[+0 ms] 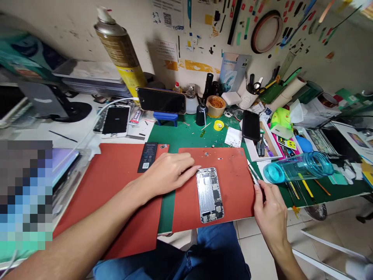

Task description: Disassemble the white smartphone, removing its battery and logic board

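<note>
An opened phone body lies face down on a red mat, its metal insides showing. My left hand rests flat on the mat, fingers stretched out, fingertips touching the phone's upper left corner. My right hand sits at the mat's right edge, fingers closed round thin metal tweezers that point up and left. A black phone battery lies on a second red mat just left of my left hand. Tiny screws lie on the mat above the phone.
A blue water bottle lies on its side right of my right hand. A phone stands on a blue holder, another screen lies flat at left. A tall spray can, jars, tool cups and trays crowd the back and right.
</note>
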The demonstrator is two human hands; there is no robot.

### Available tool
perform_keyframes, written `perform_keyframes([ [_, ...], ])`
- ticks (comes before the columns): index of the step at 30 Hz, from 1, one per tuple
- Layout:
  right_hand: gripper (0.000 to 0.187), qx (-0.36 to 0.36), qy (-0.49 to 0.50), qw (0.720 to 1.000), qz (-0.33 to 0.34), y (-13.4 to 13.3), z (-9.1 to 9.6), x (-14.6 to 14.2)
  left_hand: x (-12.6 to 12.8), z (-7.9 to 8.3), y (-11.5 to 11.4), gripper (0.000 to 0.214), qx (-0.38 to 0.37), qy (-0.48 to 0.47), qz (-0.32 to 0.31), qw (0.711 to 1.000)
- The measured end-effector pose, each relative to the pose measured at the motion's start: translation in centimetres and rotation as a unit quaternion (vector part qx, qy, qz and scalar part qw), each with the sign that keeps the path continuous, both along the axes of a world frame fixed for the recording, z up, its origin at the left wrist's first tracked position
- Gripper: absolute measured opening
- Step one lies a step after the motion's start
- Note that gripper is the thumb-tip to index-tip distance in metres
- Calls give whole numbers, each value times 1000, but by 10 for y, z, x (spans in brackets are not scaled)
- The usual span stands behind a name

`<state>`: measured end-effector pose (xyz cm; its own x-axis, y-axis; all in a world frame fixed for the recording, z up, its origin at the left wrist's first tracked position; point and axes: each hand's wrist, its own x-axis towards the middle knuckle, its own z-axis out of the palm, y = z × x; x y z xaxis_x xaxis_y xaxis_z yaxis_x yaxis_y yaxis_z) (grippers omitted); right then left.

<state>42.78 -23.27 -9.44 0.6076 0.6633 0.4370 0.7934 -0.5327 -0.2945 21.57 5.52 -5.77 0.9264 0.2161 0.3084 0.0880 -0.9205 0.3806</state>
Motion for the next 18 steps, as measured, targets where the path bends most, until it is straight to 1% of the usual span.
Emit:
perform_keyframes([
  [4,36,8,-4,1000,22,5,-1,1,-1,0,1,41,-2,5,20,1000],
  [8,34,8,3,999,36,7,1,-2,-2,0,3,42,-5,16,8,1000],
  [10,34,20,10,999,39,8,5,-4,-2,-1,3,42,-11,23,3,1000],
  [13,30,53,81,993,61,9,19,-5,-2,-3,4,41,-18,36,-4,999],
  [16,21,90,181,976,87,10,41,-3,-2,-4,2,36,-28,52,-19,998],
  [18,19,118,210,967,80,12,56,-1,-1,-4,1,28,-41,63,-26,997],
])
